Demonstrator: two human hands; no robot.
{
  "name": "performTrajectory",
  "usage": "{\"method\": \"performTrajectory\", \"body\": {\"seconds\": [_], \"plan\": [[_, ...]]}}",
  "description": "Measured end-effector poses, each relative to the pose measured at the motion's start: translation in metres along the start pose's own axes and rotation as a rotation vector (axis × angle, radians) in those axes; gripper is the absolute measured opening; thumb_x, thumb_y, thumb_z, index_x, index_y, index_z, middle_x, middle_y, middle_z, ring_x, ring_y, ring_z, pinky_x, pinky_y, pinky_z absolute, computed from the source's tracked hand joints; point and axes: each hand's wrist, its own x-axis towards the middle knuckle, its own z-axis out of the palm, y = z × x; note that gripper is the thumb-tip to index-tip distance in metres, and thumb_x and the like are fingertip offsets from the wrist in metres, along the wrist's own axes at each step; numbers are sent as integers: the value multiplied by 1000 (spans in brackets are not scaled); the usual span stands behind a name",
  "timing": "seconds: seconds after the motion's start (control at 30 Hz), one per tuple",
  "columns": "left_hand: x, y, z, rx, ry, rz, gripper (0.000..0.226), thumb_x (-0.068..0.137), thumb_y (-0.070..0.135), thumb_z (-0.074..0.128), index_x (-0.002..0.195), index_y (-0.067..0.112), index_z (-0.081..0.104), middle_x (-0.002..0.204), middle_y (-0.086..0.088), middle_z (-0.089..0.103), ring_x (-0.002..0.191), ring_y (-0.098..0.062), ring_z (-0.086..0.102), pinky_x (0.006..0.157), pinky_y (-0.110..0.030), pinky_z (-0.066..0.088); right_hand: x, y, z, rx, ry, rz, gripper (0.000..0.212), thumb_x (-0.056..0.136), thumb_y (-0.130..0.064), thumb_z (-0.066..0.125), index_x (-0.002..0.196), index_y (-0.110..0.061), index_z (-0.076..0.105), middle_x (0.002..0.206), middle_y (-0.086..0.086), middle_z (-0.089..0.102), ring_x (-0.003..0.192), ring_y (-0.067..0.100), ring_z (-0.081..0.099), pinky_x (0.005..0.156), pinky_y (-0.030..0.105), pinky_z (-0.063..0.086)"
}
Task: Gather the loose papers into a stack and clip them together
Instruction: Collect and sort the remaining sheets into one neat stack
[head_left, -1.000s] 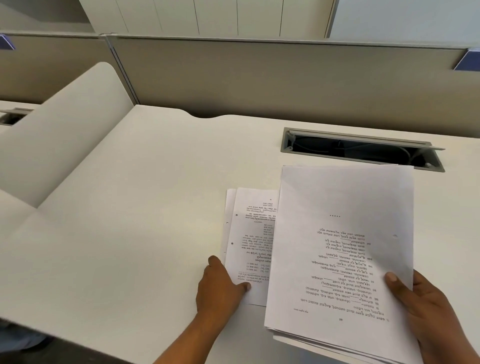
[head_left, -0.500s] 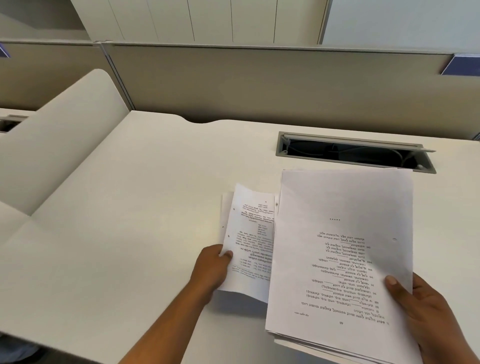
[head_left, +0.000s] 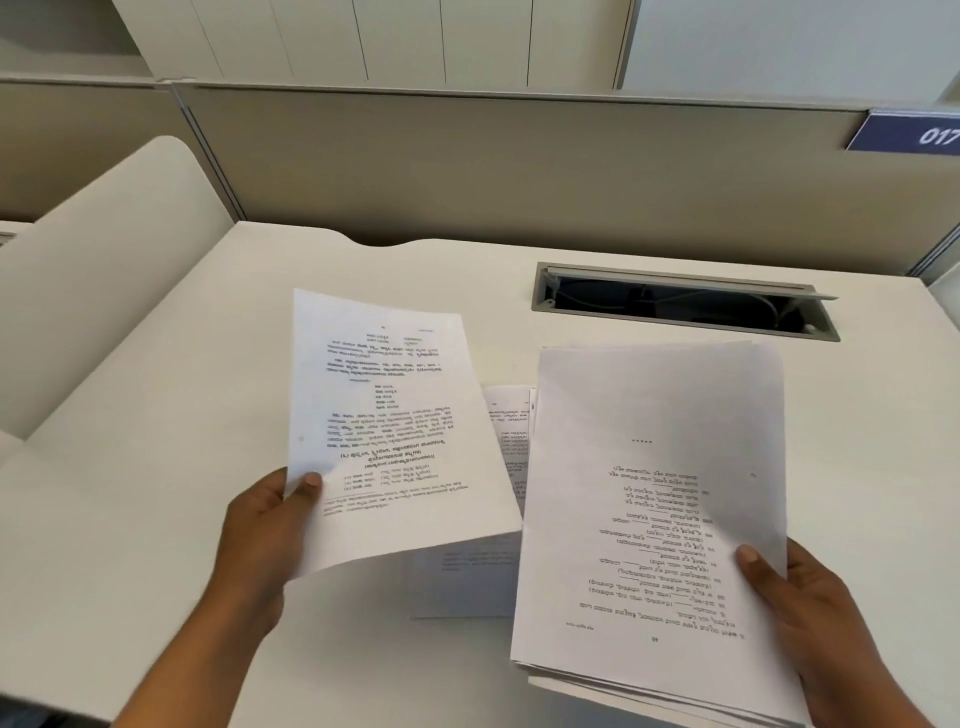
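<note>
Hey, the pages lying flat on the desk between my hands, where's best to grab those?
Probably their near left corner, approached from the left: the flat pages lie with that corner bare on the desk, while their right side is covered by the stack in the right hand. The left hand holds a sheet.

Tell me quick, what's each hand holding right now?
Left hand: pinches a single printed sheet, held above the desk.
Right hand: grips the paper stack at its near right corner.
</note>
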Motion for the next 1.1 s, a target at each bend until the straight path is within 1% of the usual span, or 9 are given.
{"method": "performTrajectory", "body": {"seconds": [0.13,0.27,0.47,0.57,0.67,0.8,0.87,0.93,1.1], "plan": [[-11,14,-1,-96,-81,0,19,100,15,58,110,15,75,107,-5,80,99,-30,73,96,-46,54,4,2,4,1,-19,-2,31,78,-22,66,107,-11,69,89,15,78,69,27,75,60,38,62],[-26,28,9,-158,-108,44,20,101,16,57,108,16,75,104,-4,81,98,-31,74,94,-45,54,6,0,5,-6,-26,2,16,95,-9,57,105,-9,69,90,16,78,67,26,75,60,38,62],[-40,50,12,-252,-109,95,21,101,14,56,101,14,77,101,-4,81,94,-30,74,93,-44,54,5,-3,2,-6,2,14,17,95,-8,56,107,-7,68,91,17,78,68,27,74,60,38,62],[-47,58,12,-265,-166,110,22,100,15,56,102,14,77,103,-5,81,90,-26,77,83,-41,63,3,-2,0,-3,17,17,18,95,-8,56,107,-8,68,92,18,78,72,30,75,63,41,61],[-55,62,18,-248,-236,111,25,100,13,55,97,15,79,99,-6,81,87,-23,78,74,-34,64,0,-2,2,-5,22,24,18,95,-9,57,109,-9,69,95,19,77,80,36,75,66,42,62],[-72,57,41,-195,-362,49,25,99,9,55,94,10,80,97,-12,81,85,-28,78,75,-38,63,-4,-6,11,-18,-4,29,16,96,-10,55,106,-11,69,89,13,79,69,25,75,55,33,61],[-80,51,54,-179,-412,5,24,99,8,54,98,8,78,98,-14,80,88,-30,78,81,-40,60,-6,-9,16,-40,-13,20,18,97,-12,57,109,-11,69,91,9,79,72,23,76,58,31,58],[-86,45,66,-156,-446,-31,23,100,9,54,101,7,77,98,-13,81,89,-30,78,83,-41,58,-9,-14,22,-52,-48,16,18,95,-11,59,110,-11,70,94,11,79,77,27,76,63,34,59],[-101,38,87,-48,-503,-72,23,101,10,54,99,11,78,97,-6,82,90,-25,79,75,-34,59,-19,-30,32,-75,-115,2,16,88,-1,65,91,-14,74,81,12,78,61,23,72,48,29,56]]}}
